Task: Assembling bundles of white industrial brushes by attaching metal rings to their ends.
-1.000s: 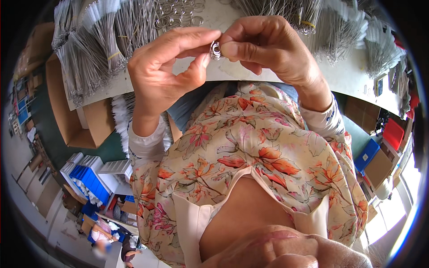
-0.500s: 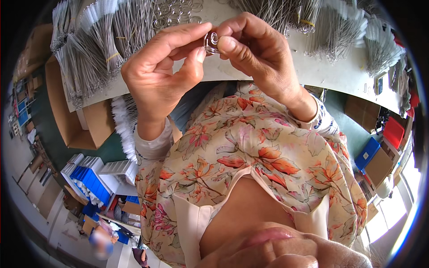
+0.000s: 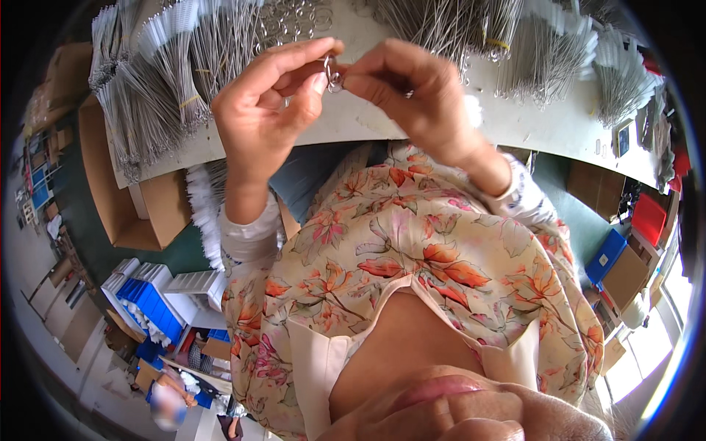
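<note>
Head view is showing the left hand (image 3: 259, 114) pinching a small cluster of shiny metal rings (image 3: 333, 79) between thumb and fingertips, above the desk (image 3: 515, 121). Close beside it, the right hand (image 3: 423, 95) is curling its fingers, blur hiding whether it is gripping anything. Handling is looking unfinished; many loose rings (image 3: 294, 20) are lying among bundles of white-tipped wires (image 3: 173, 81), and nothing is showing how many are done. The pinched rings are looking silvery, round and bunched together.

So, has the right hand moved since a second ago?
Yes, leftward: the right hand now sits farther from the yellow-banded wire bundle to its right.
</note>
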A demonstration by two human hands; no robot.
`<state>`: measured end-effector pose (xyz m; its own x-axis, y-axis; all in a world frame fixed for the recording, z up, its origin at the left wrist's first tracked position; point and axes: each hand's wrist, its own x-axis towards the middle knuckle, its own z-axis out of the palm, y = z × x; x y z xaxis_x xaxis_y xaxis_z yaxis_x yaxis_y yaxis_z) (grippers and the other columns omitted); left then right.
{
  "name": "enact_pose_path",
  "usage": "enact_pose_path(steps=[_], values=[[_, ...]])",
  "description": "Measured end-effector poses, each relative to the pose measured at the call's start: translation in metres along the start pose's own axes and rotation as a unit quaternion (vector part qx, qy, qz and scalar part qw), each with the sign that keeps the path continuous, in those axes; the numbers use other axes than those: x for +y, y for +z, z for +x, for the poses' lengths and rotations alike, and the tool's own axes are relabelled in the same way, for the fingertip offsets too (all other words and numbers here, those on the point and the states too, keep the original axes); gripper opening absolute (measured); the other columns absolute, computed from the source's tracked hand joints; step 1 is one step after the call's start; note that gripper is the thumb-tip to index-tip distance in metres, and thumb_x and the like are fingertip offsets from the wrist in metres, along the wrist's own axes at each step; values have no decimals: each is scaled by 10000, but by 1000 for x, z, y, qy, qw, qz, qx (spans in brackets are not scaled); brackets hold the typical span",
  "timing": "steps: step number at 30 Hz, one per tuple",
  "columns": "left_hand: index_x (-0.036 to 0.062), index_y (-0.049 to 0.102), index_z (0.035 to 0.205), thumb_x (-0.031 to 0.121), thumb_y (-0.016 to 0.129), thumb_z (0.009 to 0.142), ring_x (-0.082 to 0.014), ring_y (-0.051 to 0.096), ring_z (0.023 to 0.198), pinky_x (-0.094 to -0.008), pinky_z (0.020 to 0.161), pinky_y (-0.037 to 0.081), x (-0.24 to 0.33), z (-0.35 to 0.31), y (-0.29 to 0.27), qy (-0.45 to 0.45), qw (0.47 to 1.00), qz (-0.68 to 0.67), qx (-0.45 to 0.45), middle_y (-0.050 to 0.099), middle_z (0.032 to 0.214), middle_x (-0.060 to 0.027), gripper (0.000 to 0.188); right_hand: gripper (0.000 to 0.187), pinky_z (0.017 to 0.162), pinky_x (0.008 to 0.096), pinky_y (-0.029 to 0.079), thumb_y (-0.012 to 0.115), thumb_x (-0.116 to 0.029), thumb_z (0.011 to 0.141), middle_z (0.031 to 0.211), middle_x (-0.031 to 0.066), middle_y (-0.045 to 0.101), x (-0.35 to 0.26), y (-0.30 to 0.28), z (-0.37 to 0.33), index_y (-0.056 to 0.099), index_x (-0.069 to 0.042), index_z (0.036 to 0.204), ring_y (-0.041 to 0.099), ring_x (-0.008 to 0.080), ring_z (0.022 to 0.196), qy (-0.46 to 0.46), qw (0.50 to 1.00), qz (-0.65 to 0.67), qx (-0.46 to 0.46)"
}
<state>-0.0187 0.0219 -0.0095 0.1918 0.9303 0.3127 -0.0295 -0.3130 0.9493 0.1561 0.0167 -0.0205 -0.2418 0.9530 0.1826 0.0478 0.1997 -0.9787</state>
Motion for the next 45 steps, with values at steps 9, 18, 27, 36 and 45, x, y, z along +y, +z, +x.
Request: enact_pose_path(steps=[9, 18, 27, 36, 45], values=[[39, 607, 850, 324, 616, 811, -300, 600, 760, -376, 680, 463, -62, 65, -97, -140, 746, 649, -49, 631, 812, -123, 288, 125, 647, 312, 494, 579, -68, 684, 772, 4, 575, 71, 20, 0, 606, -102, 801, 571, 176, 753, -302, 864, -393, -86], [106, 633, 816, 245, 529, 795, -347, 604, 760, -407, 648, 471, -72, 56, -113, -125, 771, 623, 48, 635, 794, -140, 174, 328, 646, 404, 483, 567, -414, 799, 787, 114, 649, 34, -101, 83, 652, -101, 847, 621, 307, 738, 41, 818, -569, 82], [-24, 550, 956, 122, 480, 907, -223, 652, 772, -288, 650, 526, -55, 63, -112, -17, 974, 101, 204, 647, 885, -143, 169, 215, 654, 222, 463, 678, -230, 748, 739, 46, 674, 40, -131, 87, 693, -78, 900, 595, 74, 690, 65, 924, -318, 200], [-25, 631, 817, 287, 637, 798, -202, 571, 650, -312, 653, 444, -85, -9, -281, -198, 773, 595, 94, 635, 722, -127, 312, 144, 461, 227, 422, 474, -146, 836, 641, 32, 534, -7, -292, 40, 578, -45, 840, 488, 95, 509, -40, 905, -75, 418], [46, 595, 924, 201, 560, 866, -38, 349, 478, -203, 393, 263, -64, -2, -261, -318, 845, 371, 219, 595, 729, -27, 169, 373, 697, 354, 503, 665, -475, 665, 769, 68, 662, 54, -309, 20, 706, -133, 807, 636, 236, 737, 264, 774, -531, 221]])
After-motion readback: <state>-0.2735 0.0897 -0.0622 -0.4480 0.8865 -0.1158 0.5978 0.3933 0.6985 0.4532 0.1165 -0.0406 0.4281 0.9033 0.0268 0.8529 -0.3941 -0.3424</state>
